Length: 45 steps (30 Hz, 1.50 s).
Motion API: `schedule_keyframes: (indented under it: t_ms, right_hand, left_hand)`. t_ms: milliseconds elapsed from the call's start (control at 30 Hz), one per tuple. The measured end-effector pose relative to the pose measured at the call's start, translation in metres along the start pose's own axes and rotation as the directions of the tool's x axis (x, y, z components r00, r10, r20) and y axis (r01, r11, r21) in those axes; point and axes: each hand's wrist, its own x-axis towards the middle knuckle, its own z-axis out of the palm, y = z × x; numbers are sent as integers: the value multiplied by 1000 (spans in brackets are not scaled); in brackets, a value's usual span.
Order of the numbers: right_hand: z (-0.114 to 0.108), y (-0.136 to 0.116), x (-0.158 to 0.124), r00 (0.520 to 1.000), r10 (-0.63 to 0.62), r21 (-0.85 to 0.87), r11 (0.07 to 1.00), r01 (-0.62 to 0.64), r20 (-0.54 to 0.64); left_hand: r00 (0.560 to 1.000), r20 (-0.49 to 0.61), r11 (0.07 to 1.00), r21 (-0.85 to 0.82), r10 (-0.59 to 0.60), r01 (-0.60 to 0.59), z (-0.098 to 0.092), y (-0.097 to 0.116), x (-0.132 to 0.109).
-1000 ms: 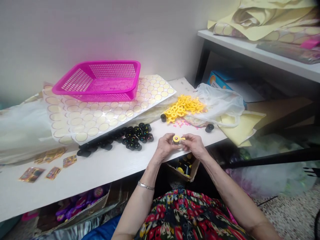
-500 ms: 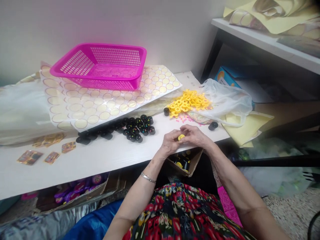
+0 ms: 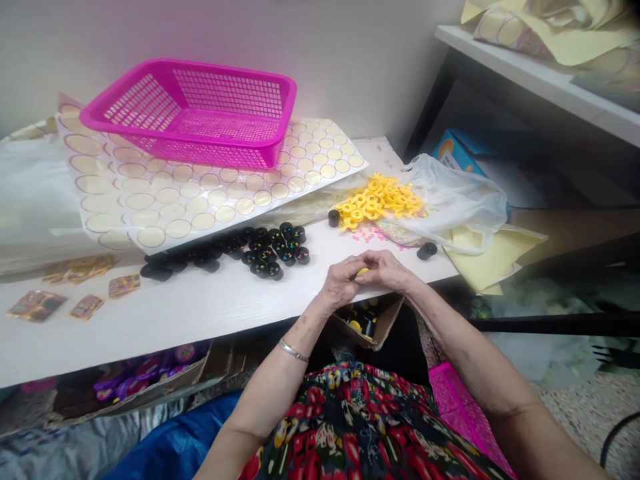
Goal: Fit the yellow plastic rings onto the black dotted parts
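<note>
My left hand [image 3: 343, 281] and my right hand [image 3: 384, 270] meet at the front edge of the white table. Between their closed fingers is a small round yellow piece [image 3: 363, 271], mostly covered by the fingertips. Both hands grip it. Just below, an open cardboard box [image 3: 384, 328] holds black and yellow pieces. Left of my hands stand several small black round cups [image 3: 273, 269], with coloured bits inside some. Beyond my hands lies a heap of yellow plastic pieces with ring-shaped ends [image 3: 375, 200], beside scattered tiny pink rings [image 3: 367, 235].
A pink basket [image 3: 200, 143] rests on sheets of round stickers [image 3: 203, 222] at the back. Single black cups sit at the heap [image 3: 333, 218] and at right [image 3: 427, 251]. A clear plastic bag [image 3: 455, 200], yellow paper [image 3: 487, 257] and small printed cards [image 3: 39, 305] lie around.
The view has shifted slightly, so the basket and cards sit further left. My hands stay together; the yellow piece has tilted and shows less between my fingers.
</note>
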Motion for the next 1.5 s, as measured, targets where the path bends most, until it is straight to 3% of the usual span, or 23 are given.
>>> schedule_keyframes:
  t_ms: [167,767,900,1000,1100,1233,1333,1433,1500]
  right_hand:
    - [-5,-3,-10,995,-17,-63,998,23,99]
    - [-1,-2,-11,999,-2,-75,997,6,52]
    - [9,-3,-8,999,6,-68,998,-9,-41]
    - [17,0,-6,988,-25,-58,998,17,-150]
    - [21,8,-10,980,-94,63,992,107,-174]
    - [20,18,-34,970,-146,169,969,180,-194]
    - [19,25,-57,990,-113,75,990,120,-85]
    - [17,25,-73,995,-101,-92,991,100,-3]
    - [18,20,-77,992,-123,-210,970,126,24]
  left_hand:
    - [999,15,999,-15,42,-42,2,2,-2]
    - [992,46,986,108,120,-125,4,-3,-4]
    - [983,55,972,152,173,-179,4,-6,-5]
    - [986,-15,975,152,168,-164,3,-7,-3]
    - [983,-72,980,113,170,-162,3,-3,-2]
    - [976,-65,975,95,207,-201,2,5,-9]
    - [951,-237,960,243,200,-141,-3,6,-23]
    - [840,-518,918,392,163,64,-13,3,-38]
    - [766,-629,882,428,134,198,-23,1,-44]
